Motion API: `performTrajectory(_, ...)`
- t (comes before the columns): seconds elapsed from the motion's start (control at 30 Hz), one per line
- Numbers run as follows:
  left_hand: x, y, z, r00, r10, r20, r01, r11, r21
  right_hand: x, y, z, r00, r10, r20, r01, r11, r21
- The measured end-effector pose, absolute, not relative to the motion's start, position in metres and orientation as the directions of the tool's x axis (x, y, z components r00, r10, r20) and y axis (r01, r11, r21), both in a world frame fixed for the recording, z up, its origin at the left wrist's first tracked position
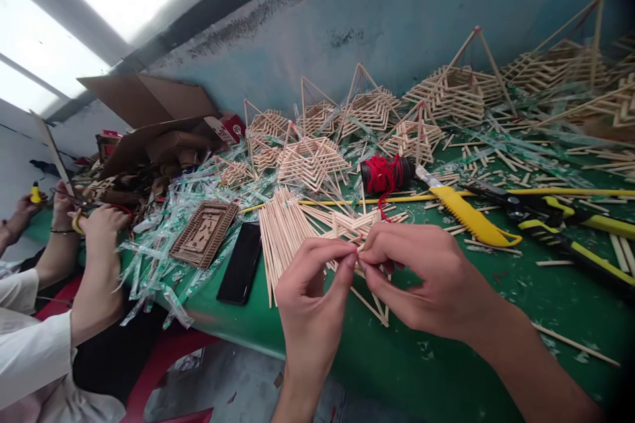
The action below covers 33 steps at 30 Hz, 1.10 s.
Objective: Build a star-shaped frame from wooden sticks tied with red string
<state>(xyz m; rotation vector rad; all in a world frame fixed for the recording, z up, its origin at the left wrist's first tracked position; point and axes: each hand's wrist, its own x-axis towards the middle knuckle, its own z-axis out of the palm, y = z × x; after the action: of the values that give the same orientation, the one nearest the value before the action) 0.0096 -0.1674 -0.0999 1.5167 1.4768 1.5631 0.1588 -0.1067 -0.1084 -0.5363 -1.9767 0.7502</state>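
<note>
Lower centre, nearest me: left hand (315, 291) and right hand (431, 277), thumbs and forefingers pinched nearly closed at the joint of a pale, thin wooden stick frame (370, 307); wood or thread between the tips, I can't tell. Frame lies low over the green desk (421, 377), one sharp corner toward the bottom edge; long axis seemingly upper left to lower right. I judge it light, stiff, joints fragile: best held beside a joint. Beyond, right of centre: red thread spool (387, 174). Upper centre: stacked star frames (312, 162).
</note>
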Motion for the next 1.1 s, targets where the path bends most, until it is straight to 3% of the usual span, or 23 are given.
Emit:
performTrajectory(0.3, 0.007, -0.163, -0.101, -0.25, 0.906, 0.341, 0.24, -0.284, 0.929, 0.16, -0.105, -0.105, -0.503, 0.635, 0.586, 0.083, 0.711, -0.699)
performTrajectory(0.53, 0.011, -0.164, -0.103, -0.255, 0.884, 0.392, 0.28, -0.321, 0.905, 0.169, -0.101, -0.103, -0.4, 0.748, 0.53, 0.162, 0.627, -0.762)
performTrajectory(0.87, 0.021, -0.16, -0.112, -0.315, 0.849, 0.424, 0.271, -0.348, 0.897, 0.165, -0.095, -0.108, -0.617, 0.714, 0.332, 0.172, 0.534, -0.828)
performTrajectory(1.1, 0.034, -0.16, -0.113, -0.411, 0.827, 0.383, 0.228, -0.313, 0.922, 0.17, -0.091, -0.109, -0.65, 0.671, 0.357, 0.119, 0.554, -0.824)
